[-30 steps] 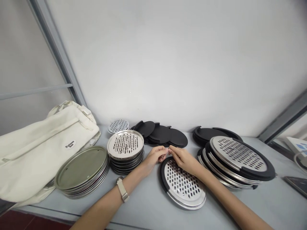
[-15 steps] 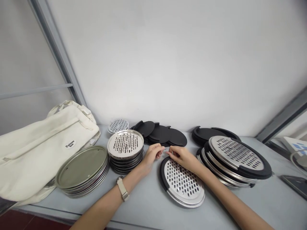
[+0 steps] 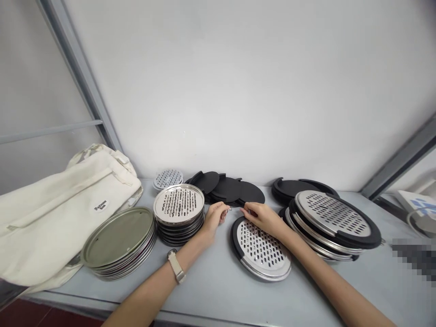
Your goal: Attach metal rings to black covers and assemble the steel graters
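My left hand [image 3: 217, 215] is closed, its thumb and fingers curled together. At its fingertips shows a small shiny metal bit [image 3: 230, 209], too small to name. Close by on the right, my right hand [image 3: 261, 218] is pinched shut, and whatever it holds I cannot make out. Its wrist passes over a round perforated metal plate [image 3: 262, 247] with a black curved guard along its left edge. That plate lies on the grey table [image 3: 211, 281]. The two hands are a short gap apart.
Left stand a stack of green round trays [image 3: 119, 238] and a stack topped by a perforated plate [image 3: 179, 204]. Black discs [image 3: 228, 190] lie behind my hands. More rimmed plates [image 3: 335, 213] are piled right. A cream bag [image 3: 68, 209] rests far left, against a frame post.
My hands have drawn slightly apart, the left moving a little left and the right a little right. The view has shifted slightly.
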Demonstrator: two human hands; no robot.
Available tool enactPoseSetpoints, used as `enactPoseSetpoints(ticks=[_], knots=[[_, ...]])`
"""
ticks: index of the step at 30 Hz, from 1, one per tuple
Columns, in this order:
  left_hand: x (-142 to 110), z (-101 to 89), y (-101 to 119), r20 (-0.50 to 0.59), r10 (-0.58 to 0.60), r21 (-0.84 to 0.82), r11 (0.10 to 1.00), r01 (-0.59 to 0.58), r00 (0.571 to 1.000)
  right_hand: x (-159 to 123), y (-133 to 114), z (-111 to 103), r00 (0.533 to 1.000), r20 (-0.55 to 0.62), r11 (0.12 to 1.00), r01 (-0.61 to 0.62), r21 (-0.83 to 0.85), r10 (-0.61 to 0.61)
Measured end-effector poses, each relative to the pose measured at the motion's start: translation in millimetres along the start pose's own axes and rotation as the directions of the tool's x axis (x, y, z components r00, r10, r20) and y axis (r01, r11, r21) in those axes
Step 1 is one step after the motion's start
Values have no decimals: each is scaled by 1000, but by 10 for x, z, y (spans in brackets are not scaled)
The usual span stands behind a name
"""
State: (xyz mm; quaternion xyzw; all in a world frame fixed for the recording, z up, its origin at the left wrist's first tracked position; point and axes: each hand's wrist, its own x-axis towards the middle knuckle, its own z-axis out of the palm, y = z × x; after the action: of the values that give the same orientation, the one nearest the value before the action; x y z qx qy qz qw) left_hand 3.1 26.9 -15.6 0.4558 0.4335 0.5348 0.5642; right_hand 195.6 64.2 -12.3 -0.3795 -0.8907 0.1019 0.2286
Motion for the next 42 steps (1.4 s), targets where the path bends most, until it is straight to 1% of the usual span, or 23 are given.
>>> enactPoseSetpoints(ticks=[6,12,14,16,19,22,24,26,28,31,33,38,40,42], knots=[[5,-12,-40,23,55,60,997,-56,998,3,1,6,1000,-10,999,9,-43,-10],[27,-19,-79,57,43,31,998,-45,997,-18,-113,-18,997,-81,994,-8,-109,-1],[23,-12,-64,67,33,21,999,-34,997,-27,-158,-18,998,-56,990,-29,-136,22],[16,-2,-47,63,21,25,999,-22,998,-33,-184,-8,998,-6,988,-67,-142,67],[-3,17,-31,73,14,76,997,-20,997,-35,-184,20,992,40,986,-111,-127,117],[-38,41,-3,118,31,114,992,-45,993,-33,-172,41,990,43,984,-125,-124,132],[-66,58,32,131,49,118,991,-65,990,-29,-179,39,992,11,986,-125,-115,127],[-88,73,69,128,55,116,991,-70,990,-25,-206,20,993,-48,991,-115,-73,112],[-99,83,95,121,46,104,993,-59,992,-19,-251,-13,993,-83,996,-83,27,85],[-100,89,106,123,19,64,998,-27,992,-13,-328,-63,997,-66,972,-15,236,32],[-97,90,99,140,9,38,999,-14,990,-10,-365,-84,999,-45,938,-2,347,19],[-64,88,40,166,-18,-5,1000,19,986,-5,-371,-91,997,-5,871,-61,487,73],[-38,79,-2,166,-32,3,999,32,986,-7,-355,-77,995,41,837,-101,537,93],[-15,57,-44,136,-38,43,999,33,990,-7,-334,-57,989,95,794,-144,591,109]])
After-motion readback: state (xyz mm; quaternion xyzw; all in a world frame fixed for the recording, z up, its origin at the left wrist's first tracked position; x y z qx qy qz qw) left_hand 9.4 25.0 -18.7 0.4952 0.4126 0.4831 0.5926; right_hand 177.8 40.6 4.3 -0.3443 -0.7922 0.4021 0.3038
